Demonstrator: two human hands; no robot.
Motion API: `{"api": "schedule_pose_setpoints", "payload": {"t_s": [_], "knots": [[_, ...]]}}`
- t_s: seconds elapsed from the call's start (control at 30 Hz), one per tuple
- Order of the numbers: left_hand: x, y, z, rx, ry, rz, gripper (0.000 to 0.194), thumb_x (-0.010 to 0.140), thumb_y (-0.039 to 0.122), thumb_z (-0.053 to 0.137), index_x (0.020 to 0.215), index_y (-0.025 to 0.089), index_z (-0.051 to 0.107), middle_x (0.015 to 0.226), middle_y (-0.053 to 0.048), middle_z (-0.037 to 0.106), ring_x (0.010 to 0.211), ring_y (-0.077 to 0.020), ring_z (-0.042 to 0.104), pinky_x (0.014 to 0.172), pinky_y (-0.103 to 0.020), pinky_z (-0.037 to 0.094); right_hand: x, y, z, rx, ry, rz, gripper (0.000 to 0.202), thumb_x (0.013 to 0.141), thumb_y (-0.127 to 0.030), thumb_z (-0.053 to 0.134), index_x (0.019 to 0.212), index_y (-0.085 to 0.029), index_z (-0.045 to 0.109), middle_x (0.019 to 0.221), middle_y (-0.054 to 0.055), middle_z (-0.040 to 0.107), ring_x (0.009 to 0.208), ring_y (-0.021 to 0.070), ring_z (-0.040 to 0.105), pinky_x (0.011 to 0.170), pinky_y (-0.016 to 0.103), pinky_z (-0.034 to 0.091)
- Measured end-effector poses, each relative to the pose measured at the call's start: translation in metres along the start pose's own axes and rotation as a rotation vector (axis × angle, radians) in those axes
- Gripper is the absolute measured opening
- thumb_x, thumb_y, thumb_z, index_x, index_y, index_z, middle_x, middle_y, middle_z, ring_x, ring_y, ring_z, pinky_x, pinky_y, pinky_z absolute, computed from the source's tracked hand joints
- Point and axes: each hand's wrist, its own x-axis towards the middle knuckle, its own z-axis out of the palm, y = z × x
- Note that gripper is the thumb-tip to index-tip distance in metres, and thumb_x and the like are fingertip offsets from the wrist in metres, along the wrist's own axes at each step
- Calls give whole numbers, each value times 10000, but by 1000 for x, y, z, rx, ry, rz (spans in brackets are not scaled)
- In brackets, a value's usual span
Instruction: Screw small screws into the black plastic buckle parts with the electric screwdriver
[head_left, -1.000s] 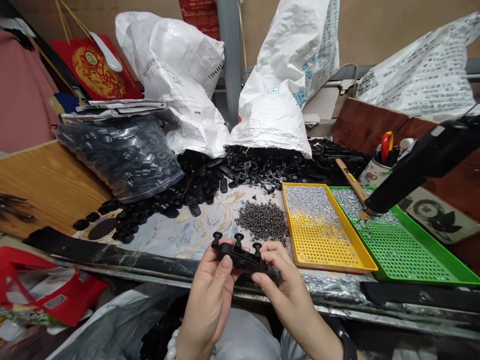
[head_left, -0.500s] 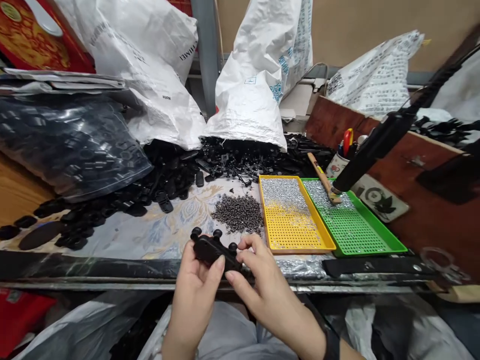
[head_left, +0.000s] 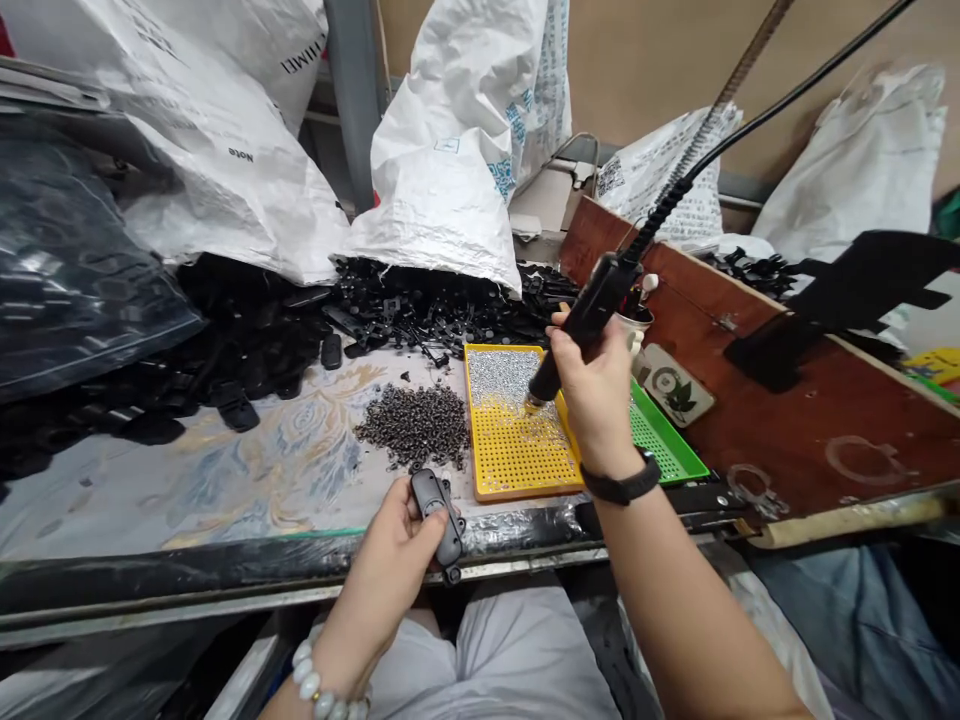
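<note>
My left hand (head_left: 401, 545) is closed around a black plastic part (head_left: 435, 505) with small round knobs along its sides, at the table's front edge. Around a black electric screwdriver (head_left: 574, 335), hung from a coiled spring and cable, my right hand (head_left: 598, 385) is closed. Its brass-coloured tip points down over the yellow perforated tray (head_left: 517, 465), which carries many small silver screws (head_left: 506, 378). Partly behind my right arm lies a green perforated tray (head_left: 667, 440). A heap of small dark pieces (head_left: 416, 422) sits left of the yellow tray.
Black plastic parts (head_left: 247, 335) are piled along the back and left. White sacks (head_left: 442, 180) stand behind them, and a clear bag (head_left: 67, 270) of parts lies far left. A brown wooden board (head_left: 795, 410) bounds the right side, with a black bracket (head_left: 855, 290) near it.
My right hand has left the black plastic part and taken hold of the screwdriver, now over the yellow tray. My left hand keeps the part, turned more upright. The view has swung right.
</note>
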Motion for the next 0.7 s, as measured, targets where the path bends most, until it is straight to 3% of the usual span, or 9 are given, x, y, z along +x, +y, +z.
{"api": "schedule_pose_setpoints", "payload": {"t_s": [0.1, 0.23, 0.47, 0.7], "knots": [[2, 2, 2, 22, 2, -38, 303, 749, 366, 551, 964, 182, 443, 813, 6, 543, 790, -137, 504, 708, -240, 415, -18, 2, 12, 108, -50, 89, 176, 726, -218, 554, 896, -178, 572, 865, 25, 626, 744, 140, 613, 682, 297, 489], [2, 6, 4, 37, 12, -92, 305, 724, 366, 556, 938, 183, 441, 818, 5, 554, 717, -118, 490, 609, -212, 402, -36, -1, 13, 192, -97, 142, 103, 762, -251, 537, 783, -164, 588, 746, -3, 618, 512, 80, 547, 536, 246, 457], [0, 11, 6, -21, 7, -98, 292, 707, 341, 582, 909, 186, 439, 781, 17, 561, 703, -115, 516, 596, -205, 427, -58, 4, 19, 275, -159, 188, 183, 771, -369, 605, 753, -187, 596, 561, -47, 573, 471, 98, 557, 507, 246, 443], [1, 8, 5, -9, -11, -85, 269, 747, 325, 556, 949, 190, 440, 809, 9, 566, 729, -121, 522, 602, -204, 436, -63, 7, 25, 204, -230, 228, 242, 782, -397, 597, 709, -165, 602, 519, -40, 567, 483, 102, 564, 531, 249, 442]]}}
